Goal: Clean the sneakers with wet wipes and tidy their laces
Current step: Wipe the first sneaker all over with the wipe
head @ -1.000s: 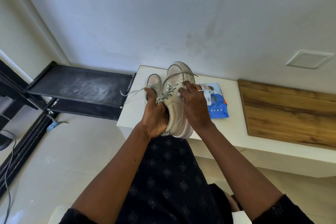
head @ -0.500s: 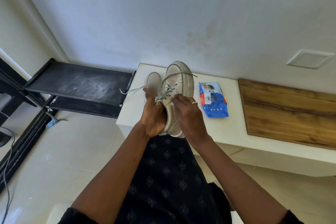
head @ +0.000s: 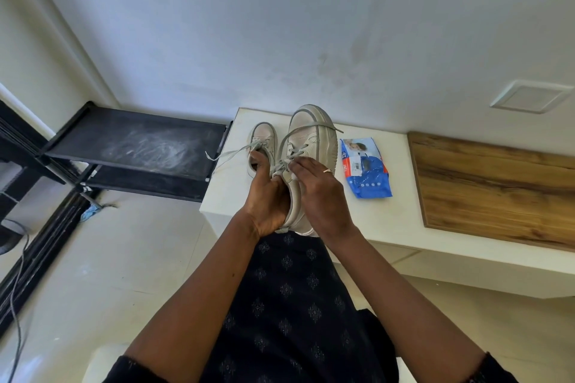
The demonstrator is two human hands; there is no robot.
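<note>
Plainly the main risk is the held sneaker (head: pixel 306 146) slipping. The left hand (head: pixel 267 196) alone carries it, tilted toe-up past the near edge of the table (head: pixel 389 221), so a firm tug on the laces (head: pixel 284 162) could twist it out of that grip and drop it into the lap or onto the floor. A hard pull might also jam the crossing tight instead of tidying it. The loose lace end (head: pixel 230 152) trails left of the fingers, past the second sneaker (head: pixel 263 137), and could snag it. The left fingers are curled round the sneaker's side and heel, thumb up beside the tongue, clamped on the shoe. The right hand (head: pixel 317 196) lies over the tongue, its fingers (head: pixel 303 165) nearly straight and close together, tips touching the lace crossing. The thumb is hidden, so I cannot tell whether they pinch the lace. The wipes pack (head: pixel 365 171) lies on the table just right of those fingers, untouched.
</note>
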